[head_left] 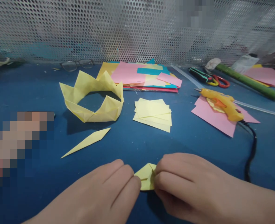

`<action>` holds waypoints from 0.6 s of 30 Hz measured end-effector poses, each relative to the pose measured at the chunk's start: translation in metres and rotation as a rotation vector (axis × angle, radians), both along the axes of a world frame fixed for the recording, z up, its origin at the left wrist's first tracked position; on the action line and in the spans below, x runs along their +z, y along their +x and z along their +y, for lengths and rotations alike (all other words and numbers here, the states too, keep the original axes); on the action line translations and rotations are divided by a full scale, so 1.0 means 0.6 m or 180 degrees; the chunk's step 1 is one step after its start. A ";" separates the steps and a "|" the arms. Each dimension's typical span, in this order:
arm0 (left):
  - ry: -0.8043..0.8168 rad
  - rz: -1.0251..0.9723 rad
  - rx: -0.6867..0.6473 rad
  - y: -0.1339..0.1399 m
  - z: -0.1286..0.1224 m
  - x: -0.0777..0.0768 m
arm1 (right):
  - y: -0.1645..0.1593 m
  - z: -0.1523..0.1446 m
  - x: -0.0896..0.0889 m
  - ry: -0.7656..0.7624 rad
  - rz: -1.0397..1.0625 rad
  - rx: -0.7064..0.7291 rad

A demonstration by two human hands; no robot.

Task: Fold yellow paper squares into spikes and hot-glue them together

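Observation:
Between my two hands is a small piece of folded yellow paper [146, 174], low over the blue table [118, 146]. My left hand [114, 183] pinches its left corner, and my right hand [186, 183] is closed on its right side. Fingers cover both ends of the piece. Beyond my left hand lies a slim folded yellow paper strip [87, 142], pointed at both ends. Farther back stands a yellow paper crown [96, 116], a ring of folded points. To its right is a loose stack of yellow paper squares [152, 112].
A yellow glue gun [223, 104] rests on pink paper [214, 121], its black cord [253, 152] trailing down the right. Behind are coloured sheets [128, 73], a cutter [200, 75], red-handled scissors [221, 81], a green stick [249, 81] and glasses [76, 64]. A pixelated patch covers the left side.

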State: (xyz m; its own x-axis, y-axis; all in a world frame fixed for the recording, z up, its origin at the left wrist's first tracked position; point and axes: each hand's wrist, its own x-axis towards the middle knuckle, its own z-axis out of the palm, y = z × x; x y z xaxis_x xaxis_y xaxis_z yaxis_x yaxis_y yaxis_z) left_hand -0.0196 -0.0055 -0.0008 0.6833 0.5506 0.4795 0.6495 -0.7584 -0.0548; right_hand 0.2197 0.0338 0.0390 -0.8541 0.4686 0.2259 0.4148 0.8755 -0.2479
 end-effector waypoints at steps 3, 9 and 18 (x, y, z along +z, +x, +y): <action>0.0309 -0.0127 0.0035 0.018 0.006 0.001 | -0.006 0.000 -0.007 -0.0066 0.0151 -0.0104; -0.0291 0.0167 0.0208 0.012 0.002 0.001 | -0.007 0.001 -0.006 -0.0618 0.0222 -0.0255; -0.0456 0.0220 0.0280 0.016 0.016 0.015 | -0.008 -0.005 -0.004 -0.0809 0.0040 -0.0629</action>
